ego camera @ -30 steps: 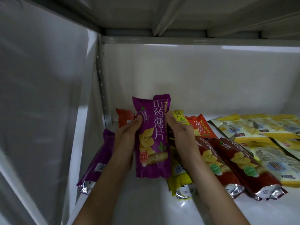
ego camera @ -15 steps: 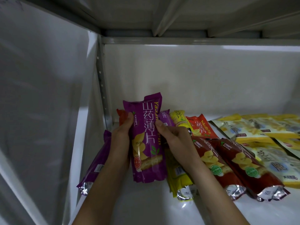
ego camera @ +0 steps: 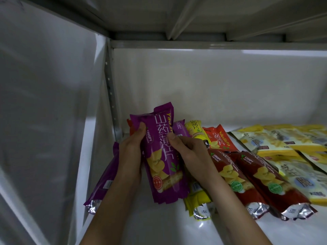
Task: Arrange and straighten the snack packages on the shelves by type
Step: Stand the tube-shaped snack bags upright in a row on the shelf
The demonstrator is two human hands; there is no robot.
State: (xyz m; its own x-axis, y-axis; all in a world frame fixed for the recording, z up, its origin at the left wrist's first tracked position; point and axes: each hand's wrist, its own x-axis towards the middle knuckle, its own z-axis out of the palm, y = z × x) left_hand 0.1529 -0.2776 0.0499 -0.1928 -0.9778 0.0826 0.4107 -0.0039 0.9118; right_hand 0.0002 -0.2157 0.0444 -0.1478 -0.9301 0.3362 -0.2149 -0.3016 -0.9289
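Purple, glossy plastic is catching the light: a long, narrow purple snack package (ego camera: 163, 156) is being held tilted above the white shelf (ego camera: 159, 225), near its left corner. The left hand (ego camera: 131, 152) is gripping its left edge, thumb on front, while the right hand (ego camera: 190, 149) is pinching its right edge. Crinkly dark red packages (ego camera: 261, 179) with silver foil ends are lying flat just beside it.

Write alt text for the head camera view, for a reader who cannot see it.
Two bare hands hold a purple snack package upright at the left end of a white shelf, the left hand and right hand gripping its sides. Dark red packages, a yellow package and pale yellow bags lie to the right.
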